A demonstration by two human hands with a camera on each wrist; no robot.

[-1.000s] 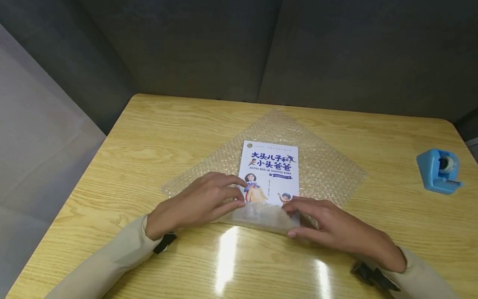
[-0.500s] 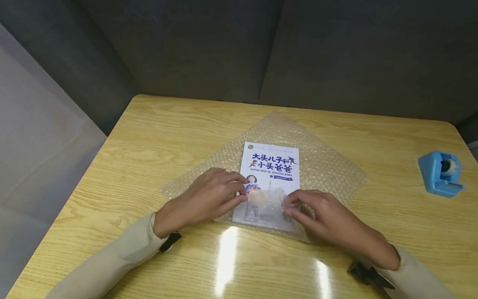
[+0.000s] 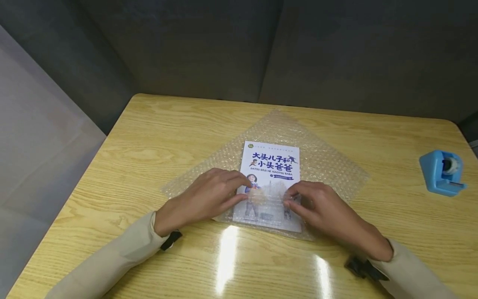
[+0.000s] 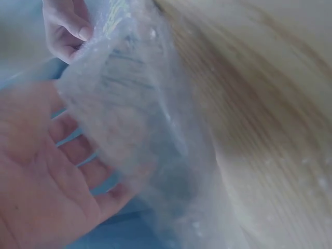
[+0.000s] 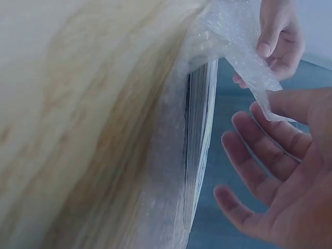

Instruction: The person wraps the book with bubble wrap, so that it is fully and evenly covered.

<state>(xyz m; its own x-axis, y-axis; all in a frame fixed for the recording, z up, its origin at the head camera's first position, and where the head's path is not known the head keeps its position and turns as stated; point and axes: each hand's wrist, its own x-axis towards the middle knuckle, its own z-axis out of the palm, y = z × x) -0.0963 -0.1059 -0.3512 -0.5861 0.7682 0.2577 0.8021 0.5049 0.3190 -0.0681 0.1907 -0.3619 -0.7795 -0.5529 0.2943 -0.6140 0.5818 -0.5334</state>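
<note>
A white picture book (image 3: 276,153) with blue Chinese title lettering lies face up on a sheet of bubble wrap (image 3: 328,166), turned cornerwise beneath it. The wrap's near corner is folded over the lower half of the cover. At the flap's right side my right hand (image 3: 325,207) pinches its corner between thumb and forefinger, while the other fingers stay spread in the right wrist view. My left hand (image 3: 209,195) is on the book's left side, holding the flap's edge by thumb and fingers. In the left wrist view, cloudy wrap (image 4: 129,109) partly hides those fingertips.
A blue tape dispenser (image 3: 440,174) with a roll of tape stands on the right of the wood-grain table (image 3: 168,137). Dark panels (image 3: 209,50) rise behind the table's far edge, and a pale grey surface (image 3: 41,166) is at the left.
The bubble wrap flap has come farther up over the book cover. My right hand has moved up and slightly left with its corner; the left hand has shifted a little to the right.
</note>
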